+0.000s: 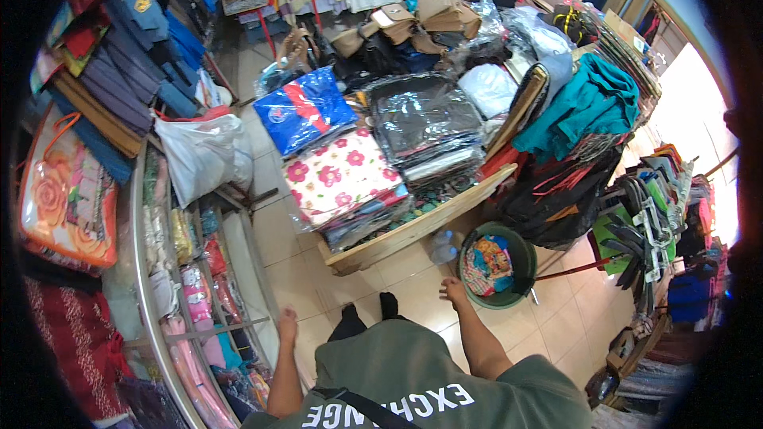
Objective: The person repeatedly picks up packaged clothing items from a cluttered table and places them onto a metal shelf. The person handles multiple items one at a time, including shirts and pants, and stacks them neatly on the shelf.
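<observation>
My left hand [287, 323] hangs beside the glass display case [138, 238], with nothing seen in it; it is slightly blurred. My right hand [454, 293] is empty, its fingers loosely apart, close to the rim of a dark green plastic tub [527, 268]. Colourful patterned cloth [490, 262] lies inside that tub. A clear plastic bottle [443, 247] stands on the floor between the tub and a low wooden display table [417, 229]. Plastic-wrapped folded garments are stacked on the table, among them a flowered one [343, 179] and a blue one with a red stripe [304, 110].
Handbags [441, 9] and black wrapped packs [423, 113] fill the table farther back. Teal cloth [587, 107] drapes over its right end. Clothes hangers [647, 232] crowd a rack at right. A white plastic bag [205, 152] sits by the case. Trousers [116, 80] hang at left.
</observation>
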`<state>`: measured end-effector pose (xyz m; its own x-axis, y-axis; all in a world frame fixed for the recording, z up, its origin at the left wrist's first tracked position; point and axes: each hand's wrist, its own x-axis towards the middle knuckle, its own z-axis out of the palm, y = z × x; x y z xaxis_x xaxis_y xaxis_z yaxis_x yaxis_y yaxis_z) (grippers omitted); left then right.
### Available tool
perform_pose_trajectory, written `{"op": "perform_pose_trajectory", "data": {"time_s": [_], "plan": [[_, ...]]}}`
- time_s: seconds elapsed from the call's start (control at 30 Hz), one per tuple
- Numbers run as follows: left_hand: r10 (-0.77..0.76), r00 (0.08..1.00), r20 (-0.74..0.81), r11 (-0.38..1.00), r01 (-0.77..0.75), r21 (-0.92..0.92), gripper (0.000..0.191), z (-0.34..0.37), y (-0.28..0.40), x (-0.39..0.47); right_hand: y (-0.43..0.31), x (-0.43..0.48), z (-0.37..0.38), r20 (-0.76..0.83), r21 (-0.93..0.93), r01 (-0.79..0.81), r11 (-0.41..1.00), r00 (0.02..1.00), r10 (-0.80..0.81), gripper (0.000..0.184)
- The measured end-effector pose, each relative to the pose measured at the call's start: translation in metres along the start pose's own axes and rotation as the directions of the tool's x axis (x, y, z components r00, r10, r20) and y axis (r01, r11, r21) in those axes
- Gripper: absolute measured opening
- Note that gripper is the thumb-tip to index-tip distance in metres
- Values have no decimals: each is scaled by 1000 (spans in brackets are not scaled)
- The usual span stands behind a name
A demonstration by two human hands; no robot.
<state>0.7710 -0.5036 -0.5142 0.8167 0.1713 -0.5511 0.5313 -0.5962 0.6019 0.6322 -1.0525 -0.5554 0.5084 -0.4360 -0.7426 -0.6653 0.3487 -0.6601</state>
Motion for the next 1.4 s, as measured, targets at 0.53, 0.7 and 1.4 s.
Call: {"op": "perform_pose_trajectory", "data": {"time_s": [0.53, 0.7, 1.4], "plan": [[699, 673, -242, 365, -627, -688, 31, 22, 480, 55, -375, -43, -46, -341, 12, 825, 565, 534, -773, 27], [687, 715, 131, 523, -361, -772, 28, 102, 545, 80, -446, 22, -38, -79, -388, 713, 584, 606, -792, 34], [237, 954, 184, 725, -47, -687, 48, 226, 592, 112, -501, 126, -57, -127, -599, 668, 442, 465, -876, 38]]}}
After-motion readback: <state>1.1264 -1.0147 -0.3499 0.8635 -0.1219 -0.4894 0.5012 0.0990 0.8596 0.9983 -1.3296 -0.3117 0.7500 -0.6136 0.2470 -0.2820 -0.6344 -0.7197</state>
